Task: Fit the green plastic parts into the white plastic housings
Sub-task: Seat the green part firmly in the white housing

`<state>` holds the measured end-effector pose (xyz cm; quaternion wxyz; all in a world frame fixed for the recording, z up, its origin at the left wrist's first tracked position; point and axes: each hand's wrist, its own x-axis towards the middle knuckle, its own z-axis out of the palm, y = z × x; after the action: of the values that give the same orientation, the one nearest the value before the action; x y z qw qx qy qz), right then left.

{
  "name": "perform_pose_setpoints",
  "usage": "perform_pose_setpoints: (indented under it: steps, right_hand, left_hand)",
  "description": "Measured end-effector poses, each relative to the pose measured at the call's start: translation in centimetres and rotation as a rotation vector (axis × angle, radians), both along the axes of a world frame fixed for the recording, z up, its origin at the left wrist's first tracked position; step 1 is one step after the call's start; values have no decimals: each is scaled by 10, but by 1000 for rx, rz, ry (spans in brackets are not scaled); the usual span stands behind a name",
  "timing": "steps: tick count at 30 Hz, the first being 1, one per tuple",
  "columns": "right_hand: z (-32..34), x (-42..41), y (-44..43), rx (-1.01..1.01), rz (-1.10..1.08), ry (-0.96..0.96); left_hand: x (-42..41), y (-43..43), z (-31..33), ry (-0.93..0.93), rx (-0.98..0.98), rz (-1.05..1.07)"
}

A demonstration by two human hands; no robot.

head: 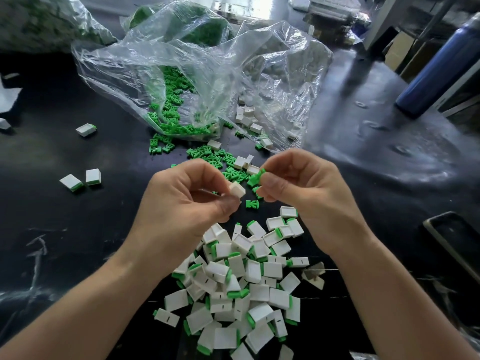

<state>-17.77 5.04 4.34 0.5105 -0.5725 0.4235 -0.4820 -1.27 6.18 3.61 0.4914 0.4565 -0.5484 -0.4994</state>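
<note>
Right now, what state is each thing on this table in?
white housing, held up, not yet fitted
green part, held beside it, not inserted
left hand, pinching the white housing
right hand, pinching the green part
near pile, housings with green parts fitted
plastic bag, open, loose green parts spilling out

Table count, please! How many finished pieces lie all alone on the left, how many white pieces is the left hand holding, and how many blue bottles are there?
Finished pieces alone on the left: 3
White housing pinched by the left hand: 1
Blue bottle: 1
Total: 5
</note>
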Motion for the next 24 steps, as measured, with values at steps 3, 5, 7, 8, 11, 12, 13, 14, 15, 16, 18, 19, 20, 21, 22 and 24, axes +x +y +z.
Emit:
perform_pose_setpoints:
  steps: [3, 5, 7, 8, 11, 12, 13, 14, 15, 16, 18, 19, 20, 21, 22, 24]
  right_hand:
    - [0, -1, 0, -3, -38, -34]
    - [-1, 1, 1, -10, -20, -25]
    - [-3, 4, 2, -28, 16, 5]
    - [-4, 4, 2, -39, 25, 26]
    - [-5, 5, 1, -60, 22, 74]
    - [-5, 5, 1, -69, 18, 90]
    - [-5, 5, 1, -74, 14, 102]
    - [-4, 5, 1, -76, 11, 109]
    - [-5, 6, 1, -75, 9, 114]
    - [-4, 6, 1, -72, 9, 118]
    - [-4, 7, 2, -65, 15, 130]
    - [-4, 8, 3, -61, 15, 139]
    - [-5, 8, 3, -59, 13, 148]
    - [-5, 8, 3, -60, 6, 155]
    - [-6, 9, 3, -66, -5, 163]
    - [-7, 10, 3, -83, -29, 188]
  left_hand:
    - [0, 0, 0, -27, -5, 11]
    - [0, -1, -1, -38, -5, 3]
    - [-1, 0, -2, -34, -8, -6]
    - [-1, 0, -2, -33, -8, -8]
    - [-2, -1, -2, -21, 1, -15]
    - [-1, -1, -2, -18, 2, -17]
    - [-2, -1, -2, -16, 3, -19]
    - [-2, 0, -2, -15, 2, -21]
    - [-2, -1, -3, -17, 1, -22]
    - [-2, -1, -3, -18, 1, -20]
    - [-1, -1, -4, -23, 2, -13]
    - [-1, -1, -4, -28, 1, -10]
    - [0, -2, -4, -34, 1, -12]
    - [0, -1, -4, -35, 4, -18]
    - [0, -1, -4, -30, 7, -25]
    - [1, 0, -4, -20, 7, -33]
